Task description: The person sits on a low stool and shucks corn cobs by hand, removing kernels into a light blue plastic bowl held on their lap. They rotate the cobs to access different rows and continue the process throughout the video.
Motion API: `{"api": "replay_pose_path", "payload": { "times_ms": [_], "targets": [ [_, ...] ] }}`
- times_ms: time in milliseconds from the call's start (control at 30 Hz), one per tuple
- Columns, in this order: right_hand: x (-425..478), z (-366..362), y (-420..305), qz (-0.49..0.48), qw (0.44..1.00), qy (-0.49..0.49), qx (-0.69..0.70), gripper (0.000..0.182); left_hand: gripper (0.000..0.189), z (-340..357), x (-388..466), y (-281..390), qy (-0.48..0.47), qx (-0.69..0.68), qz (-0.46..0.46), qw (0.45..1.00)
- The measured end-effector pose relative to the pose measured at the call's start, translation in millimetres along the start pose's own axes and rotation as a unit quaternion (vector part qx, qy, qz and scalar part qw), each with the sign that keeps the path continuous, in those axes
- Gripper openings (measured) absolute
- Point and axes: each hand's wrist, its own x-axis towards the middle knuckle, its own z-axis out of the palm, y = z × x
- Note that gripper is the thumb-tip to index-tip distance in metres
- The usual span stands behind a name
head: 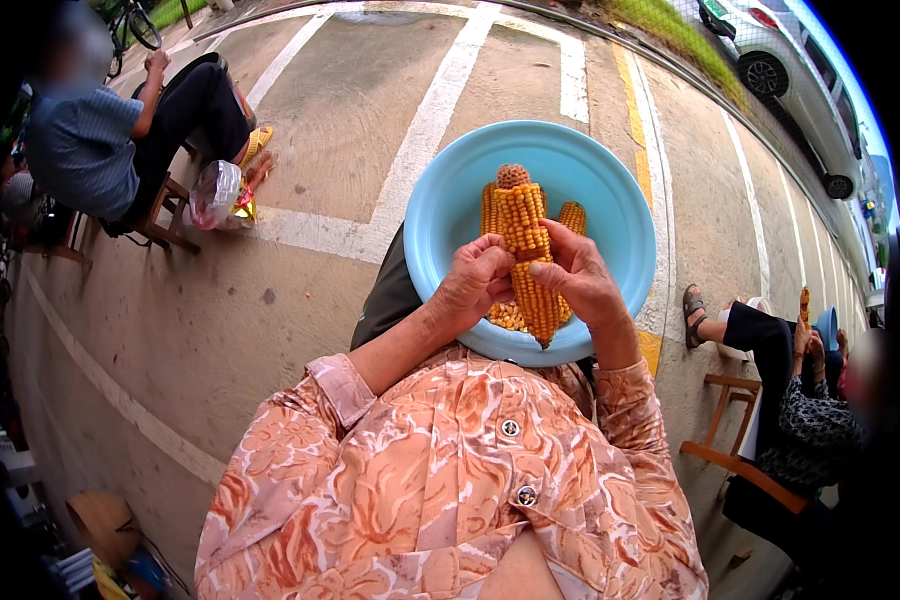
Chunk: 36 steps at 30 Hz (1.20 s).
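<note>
A dried yellow corn cob (523, 217) is held over a light blue plastic basin (622, 195) that rests on my lap. My right hand (586, 274) grips the cob's right side, with the thumb lying across the kernels. From the left, the bent fingers and thumb of my left hand (474, 279) press against the cob's middle, beside a narrow band where kernels are gone. The cob's far end is bare and brownish. Under it in the basin lie more cobs (573, 217), partly hidden, and loose kernels (506, 316).
On the left a person (86, 150) sits on a wooden stool (169, 214), near a plastic bag (214, 195). At right another seated person (810, 420) holds a cob (805, 304). Painted lines cross the concrete ground (330, 150). A white car (802, 82) stands beyond a mesh fence.
</note>
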Motion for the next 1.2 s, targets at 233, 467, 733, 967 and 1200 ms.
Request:
{"api": "replay_pose_path", "payload": {
  "times_ms": [233,467,733,967,1200],
  "targets": [
    [-1,-6,-1,0.018,0.998,0.026,0.052,0.051,0.012,-16,0,0,-0.050,0.064,0.055,0.995],
    [-4,4,-9,0.026,0.988,0.050,0.146,0.045,0.019,0,-6,1,-0.011,0.148,0.122,0.981],
    [-30,24,4,0.048,0.967,0.125,0.215,0.041,0.012,-12,-8,-5,-0.101,0.187,0.128,0.969],
    [-26,21,8,0.026,0.969,0.153,0.194,0.043,0.009,-12,-5,-7,-0.093,0.227,0.163,0.956],
    [-30,20,14,0.010,0.972,0.171,0.163,0.046,0.010,-3,-5,-10,-0.039,0.200,0.115,0.972]
  ]
}}
